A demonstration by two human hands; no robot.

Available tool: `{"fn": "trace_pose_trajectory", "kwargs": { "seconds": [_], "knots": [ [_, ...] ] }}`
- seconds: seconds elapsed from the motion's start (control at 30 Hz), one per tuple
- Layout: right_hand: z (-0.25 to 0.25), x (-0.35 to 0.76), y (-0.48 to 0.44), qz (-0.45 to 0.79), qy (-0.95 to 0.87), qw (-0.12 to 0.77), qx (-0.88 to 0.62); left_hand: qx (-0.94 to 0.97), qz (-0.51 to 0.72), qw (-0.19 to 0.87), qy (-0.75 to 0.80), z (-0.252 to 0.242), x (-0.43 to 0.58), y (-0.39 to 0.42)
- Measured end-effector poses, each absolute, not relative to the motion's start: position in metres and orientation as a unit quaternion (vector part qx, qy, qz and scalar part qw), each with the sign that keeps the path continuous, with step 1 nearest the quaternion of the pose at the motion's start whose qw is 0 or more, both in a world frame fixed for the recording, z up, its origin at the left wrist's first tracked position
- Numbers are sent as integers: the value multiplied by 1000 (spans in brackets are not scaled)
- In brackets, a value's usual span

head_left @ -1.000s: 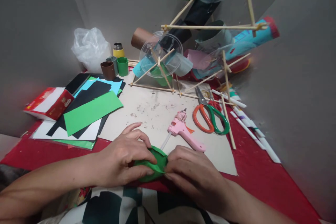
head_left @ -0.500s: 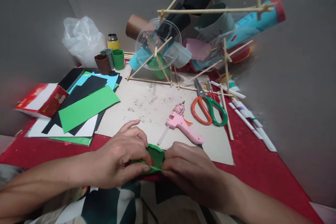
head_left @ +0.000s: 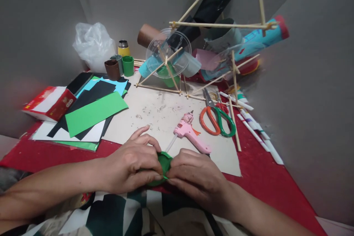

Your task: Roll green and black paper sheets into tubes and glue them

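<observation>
The left hand (head_left: 135,162) and right hand (head_left: 196,173) pinch a curled green paper piece (head_left: 164,162); just beyond lie a pink plastic glue gun (head_left: 184,129) and orange-and-green-handled metal scissors (head_left: 210,102).

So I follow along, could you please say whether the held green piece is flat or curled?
Curled: the green piece bends round a hollow between the left hand and right hand.

Pinching with left hand (head_left: 138,164) and right hand (head_left: 196,173), close together on the near side of glue gun (head_left: 190,133), with forearms (head_left: 63,184) angled inward
</observation>
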State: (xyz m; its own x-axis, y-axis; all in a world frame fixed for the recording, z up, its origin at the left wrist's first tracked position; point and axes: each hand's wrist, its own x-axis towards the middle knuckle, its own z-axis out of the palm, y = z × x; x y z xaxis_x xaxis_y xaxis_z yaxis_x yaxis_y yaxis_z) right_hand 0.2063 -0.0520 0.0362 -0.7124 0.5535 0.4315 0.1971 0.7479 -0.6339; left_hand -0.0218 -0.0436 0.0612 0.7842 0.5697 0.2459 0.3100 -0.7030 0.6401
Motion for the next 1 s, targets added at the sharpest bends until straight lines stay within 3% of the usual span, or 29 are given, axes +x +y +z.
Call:
{"fn": "trace_pose_trajectory", "kwargs": {
  "seconds": [0.47, 0.83, 1.0],
  "knots": [
    [39, 209, -50, 304, -868, 333, -209, 862, 236, 363, 263, 57, -24, -39],
    [41, 209, -53, 277, -894, 296, -191, 872, 220, 372, 230, 59, -20, -41],
    [45, 212, -49, 286, -881, 331, -183, 866, 248, 373, 224, 59, -22, -34]
  ]
}}
